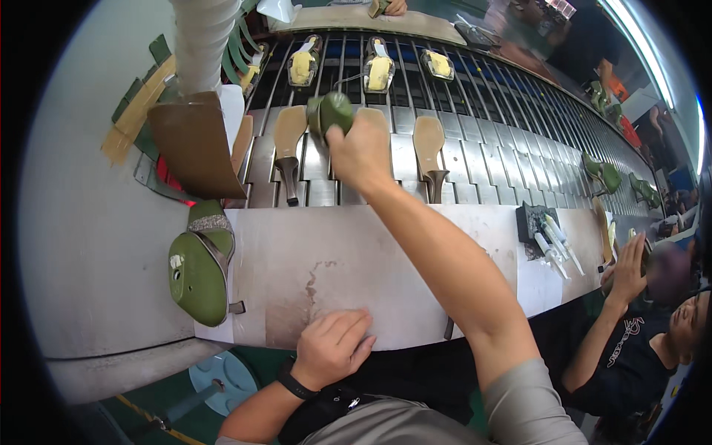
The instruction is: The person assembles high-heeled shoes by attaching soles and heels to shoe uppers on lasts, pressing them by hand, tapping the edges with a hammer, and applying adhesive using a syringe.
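Observation:
My right hand reaches out over the conveyor, its fingers wrapped round a green shoe upper. Beneath and beside it, beige soles with brown heels lie on the metal slats: one sole to the left, another sole to the right, and a third partly hidden behind the hand. My left hand rests at the near edge of the workbench, loosely curled with the thumb apart and nothing visible in it. At the bench's left end lies a green heeled shoe on its side.
Yellow-filled shoe pieces sit on the conveyor's rods. A brown board and a white duct stand at left. White tubes lie beside a black block. At right another person's hand works near the bench.

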Action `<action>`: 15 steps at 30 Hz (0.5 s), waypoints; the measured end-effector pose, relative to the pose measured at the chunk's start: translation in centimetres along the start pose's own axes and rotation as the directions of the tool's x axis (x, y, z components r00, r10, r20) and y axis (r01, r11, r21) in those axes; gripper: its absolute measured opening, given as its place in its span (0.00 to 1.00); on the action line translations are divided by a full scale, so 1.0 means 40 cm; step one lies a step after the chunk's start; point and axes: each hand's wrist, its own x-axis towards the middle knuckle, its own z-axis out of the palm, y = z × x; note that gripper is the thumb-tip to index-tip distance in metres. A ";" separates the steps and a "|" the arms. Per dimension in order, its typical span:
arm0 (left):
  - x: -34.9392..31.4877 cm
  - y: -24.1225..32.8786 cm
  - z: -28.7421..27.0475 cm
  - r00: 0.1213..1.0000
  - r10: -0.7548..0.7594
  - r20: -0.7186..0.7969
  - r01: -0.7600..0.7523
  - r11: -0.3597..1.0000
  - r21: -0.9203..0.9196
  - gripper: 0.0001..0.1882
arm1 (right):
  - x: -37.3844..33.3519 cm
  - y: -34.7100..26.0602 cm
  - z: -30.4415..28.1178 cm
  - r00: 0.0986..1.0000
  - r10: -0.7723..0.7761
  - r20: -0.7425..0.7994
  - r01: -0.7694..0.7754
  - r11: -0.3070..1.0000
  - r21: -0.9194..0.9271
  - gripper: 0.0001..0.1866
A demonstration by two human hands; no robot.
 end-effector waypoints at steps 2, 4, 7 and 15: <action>-0.003 -0.002 -0.002 1.000 0.002 0.001 -0.002 1.000 0.002 0.19 | -0.009 0.008 0.037 0.999 -0.050 0.010 0.050 0.995 -0.080 0.19; -0.001 -0.009 -0.008 1.000 0.001 0.006 -0.001 1.000 0.008 0.18 | 0.004 0.016 0.000 0.993 -0.072 0.090 0.078 0.995 -0.061 0.19; -0.004 -0.007 -0.017 1.000 0.012 0.008 -0.012 1.000 0.029 0.18 | 0.018 0.048 -0.107 0.963 -0.187 0.196 0.242 0.920 -0.310 0.19; 0.010 -0.039 -0.036 0.997 0.025 0.066 -0.018 0.995 -0.098 0.17 | 0.105 0.333 -0.253 0.761 0.410 0.502 0.375 0.354 -0.857 0.12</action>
